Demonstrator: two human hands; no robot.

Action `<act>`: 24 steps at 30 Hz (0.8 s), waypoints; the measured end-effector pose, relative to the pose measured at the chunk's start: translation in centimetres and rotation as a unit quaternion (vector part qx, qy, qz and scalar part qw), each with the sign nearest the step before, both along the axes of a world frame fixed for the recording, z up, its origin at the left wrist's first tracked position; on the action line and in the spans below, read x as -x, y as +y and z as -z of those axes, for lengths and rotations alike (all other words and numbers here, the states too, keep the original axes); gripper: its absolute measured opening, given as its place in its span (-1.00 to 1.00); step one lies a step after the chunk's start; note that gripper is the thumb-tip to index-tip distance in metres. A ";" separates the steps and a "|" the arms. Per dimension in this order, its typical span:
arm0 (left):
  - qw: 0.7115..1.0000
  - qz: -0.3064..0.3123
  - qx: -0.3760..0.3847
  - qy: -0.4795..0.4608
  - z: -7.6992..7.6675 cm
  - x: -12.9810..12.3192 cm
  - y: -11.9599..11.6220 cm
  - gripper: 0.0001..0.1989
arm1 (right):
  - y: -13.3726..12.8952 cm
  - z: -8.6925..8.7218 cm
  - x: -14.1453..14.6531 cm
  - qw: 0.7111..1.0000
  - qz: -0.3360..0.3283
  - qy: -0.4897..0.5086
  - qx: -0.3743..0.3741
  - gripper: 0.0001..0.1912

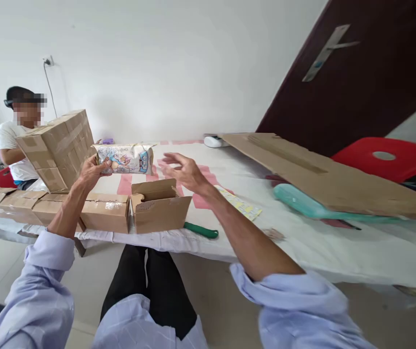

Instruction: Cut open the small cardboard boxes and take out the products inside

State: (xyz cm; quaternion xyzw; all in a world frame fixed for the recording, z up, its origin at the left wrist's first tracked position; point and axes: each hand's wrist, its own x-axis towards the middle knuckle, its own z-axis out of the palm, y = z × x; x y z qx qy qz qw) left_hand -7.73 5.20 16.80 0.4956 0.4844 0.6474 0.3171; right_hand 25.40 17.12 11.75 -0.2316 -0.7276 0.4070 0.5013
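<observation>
My left hand [93,170] grips the left end of a printed, light-coloured packet [124,159], thumb on its front. The packet is held level above the table, behind an open cardboard box [162,211] whose flaps stand up. To the right of the packet, my right hand [184,169] is raised with its fingers apart, touching nothing. What lies inside the open box is hidden by its front wall.
Closed cartons [106,211] line the front edge left of the open box. Stacked boxes [60,150] stand behind, near a seated person [19,145]. A green strap [201,230], yellow sheets [240,203] and a large cardboard sheet [302,169] lie rightward.
</observation>
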 end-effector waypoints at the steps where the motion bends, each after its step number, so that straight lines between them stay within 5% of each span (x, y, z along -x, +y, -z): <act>1: 1.000 -0.013 0.007 0.007 0.5 0.5 -0.3 -0.42 | 0.5 1.3 -1.4 0.999 0.039 -0.030 0.010 -0.15; 4: 0.997 -0.057 0.041 0.019 2.3 2.3 -0.9 -0.46 | 2.3 5.8 -4.4 0.983 0.094 -0.121 0.101 -0.08; 9: 0.983 -0.126 0.124 0.045 5.3 5.7 -0.1 -0.49 | 2.9 10.8 -5.1 0.960 -0.009 -0.152 0.235 -0.26; 17: 0.943 -0.199 0.244 0.112 8.4 10.9 6.3 -0.77 | 4.1 11.8 -4.1 0.959 0.035 -0.171 0.223 -0.23; 21: 0.935 -0.215 0.238 0.151 7.2 13.2 11.0 -0.72 | 4.6 12.1 -3.7 0.952 -0.017 -0.218 0.214 -0.38; 24: 0.932 -0.228 0.207 0.193 5.6 14.5 13.7 -0.58 | 4.8 12.7 -3.3 0.958 0.010 -0.229 0.171 -0.45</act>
